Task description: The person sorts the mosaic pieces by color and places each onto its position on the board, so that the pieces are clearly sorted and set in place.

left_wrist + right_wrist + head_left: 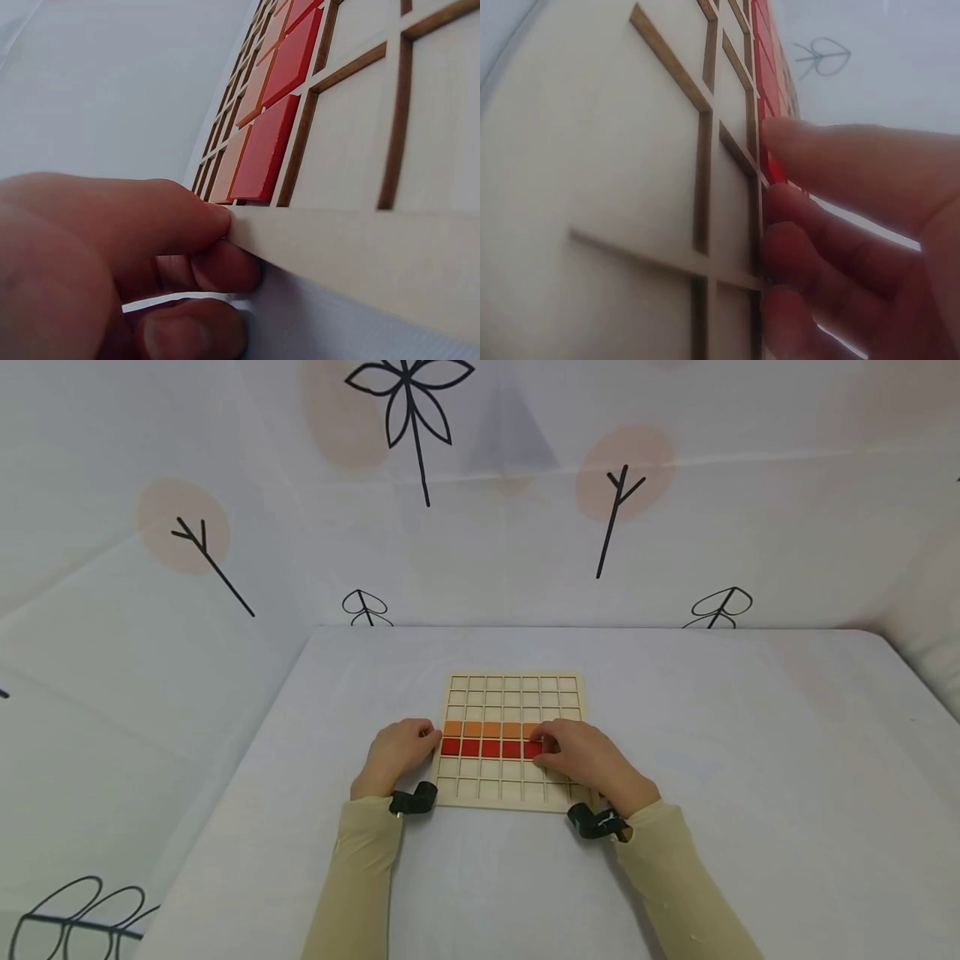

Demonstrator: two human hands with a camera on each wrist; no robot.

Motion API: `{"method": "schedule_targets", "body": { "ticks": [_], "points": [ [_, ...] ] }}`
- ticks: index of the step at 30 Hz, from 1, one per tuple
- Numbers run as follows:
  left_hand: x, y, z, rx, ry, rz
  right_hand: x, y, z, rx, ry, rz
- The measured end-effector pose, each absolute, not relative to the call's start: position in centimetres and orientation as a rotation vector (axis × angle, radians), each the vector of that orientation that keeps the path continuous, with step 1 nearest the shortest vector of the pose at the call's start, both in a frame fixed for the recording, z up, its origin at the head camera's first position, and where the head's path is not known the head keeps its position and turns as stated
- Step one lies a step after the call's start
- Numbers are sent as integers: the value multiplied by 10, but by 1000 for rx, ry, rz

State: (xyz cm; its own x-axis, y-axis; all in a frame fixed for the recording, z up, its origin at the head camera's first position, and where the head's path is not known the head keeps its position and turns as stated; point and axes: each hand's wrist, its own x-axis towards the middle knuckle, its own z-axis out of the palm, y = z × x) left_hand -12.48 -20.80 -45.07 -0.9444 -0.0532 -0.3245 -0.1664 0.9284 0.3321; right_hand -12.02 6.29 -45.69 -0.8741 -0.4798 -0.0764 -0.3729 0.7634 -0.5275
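A pale wooden grid board (510, 806) lies on the table, its square cells divided by thin ridges. Across its middle run a row of orange tiles (491, 729) and, nearer me, a row of red tiles (491, 749). My left hand (396, 753) holds the board's left edge, thumb and curled fingers right at the rim beside the first tiles. Over the right end of the coloured rows, my right hand (588, 758) pinches a red tile (777, 169) between thumb and forefinger. This hand hides the rightmost cells of both rows.
The white-covered table (750, 735) extends around the board. Behind it hangs a pale cloth (510, 543) with plant drawings. Dark wrist cameras are strapped at both sleeve cuffs, the right one (596, 821) close to the board's near right corner.
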Motion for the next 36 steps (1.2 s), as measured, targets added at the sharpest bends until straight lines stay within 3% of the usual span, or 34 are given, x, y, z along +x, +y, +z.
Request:
{"method": "schedule_targets", "body": {
  "ticks": [36],
  "points": [
    [-121, -208, -448, -125, 2791, 554, -119, 101, -438, -534, 2679, -949]
  ]
}}
